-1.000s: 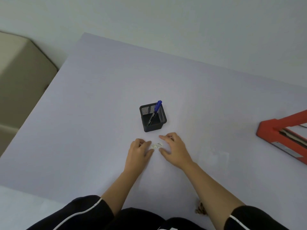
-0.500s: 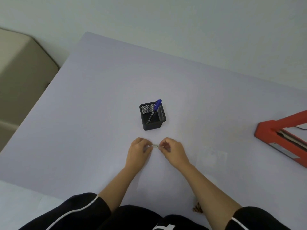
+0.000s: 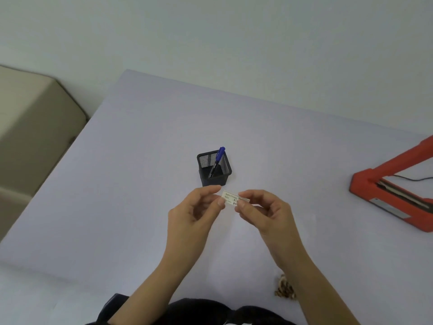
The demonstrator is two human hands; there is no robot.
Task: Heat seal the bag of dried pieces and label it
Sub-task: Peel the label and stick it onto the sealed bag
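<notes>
A small white printed label (image 3: pixel 230 198) is held above the table between both hands. My left hand (image 3: pixel 195 213) pinches its left end with thumb and forefinger. My right hand (image 3: pixel 264 211) pinches its right end. Near the table's front edge, partly hidden behind my right forearm, lie brown dried pieces (image 3: pixel 284 288) in what looks like a clear bag. The red heat sealer (image 3: pixel 384 195) sits at the right edge of the view with its arm raised.
A black mesh pen holder (image 3: pixel 214 171) with a blue marker (image 3: pixel 218 160) stands just beyond my hands. The lilac table (image 3: pixel 117 184) ends at the left, where a beige box (image 3: pixel 30 127) stands. A black cable (image 3: pixel 414 178) runs behind the sealer.
The label lay flat on the table a second ago. Both hands pinched it and lifted it off the surface, and the head camera tilted upward.
</notes>
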